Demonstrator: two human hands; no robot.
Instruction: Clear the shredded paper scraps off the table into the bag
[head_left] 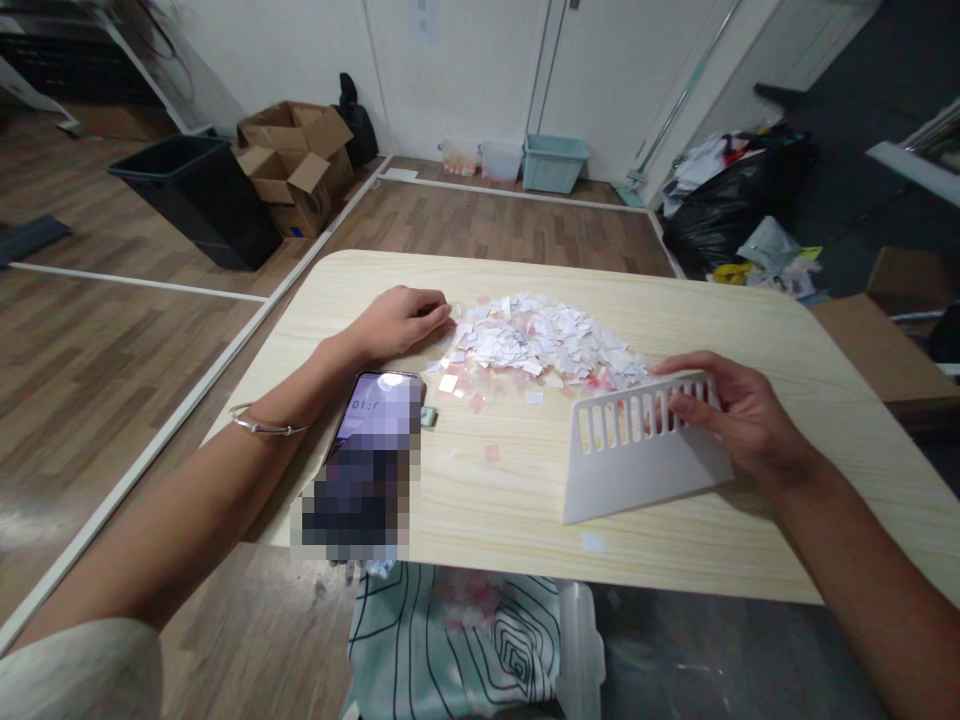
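My right hand [739,415] grips a white slotted plastic panel [645,465] by its right end, with fingers behind it and the thumb over the slots. The panel stands tilted at the table's right side, its upper edge near a heap of small white paper squares [547,338]. At the heap's left end rests my left hand [405,322], fingers curled and closed; whatever is inside them, if anything, is hidden. Pinkish clear scraps [476,403] lie mixed into and in front of the heap. Below my left wrist lies a phone [381,410], partly pixelated.
The pale wooden table [487,500] has rounded corners. Patterned cloth [450,650] and a clear plastic bin edge [581,640] show under its near side. Beyond stand a black bin [199,200], cardboard boxes [296,160], a teal tub [553,163] and black bags [712,225].
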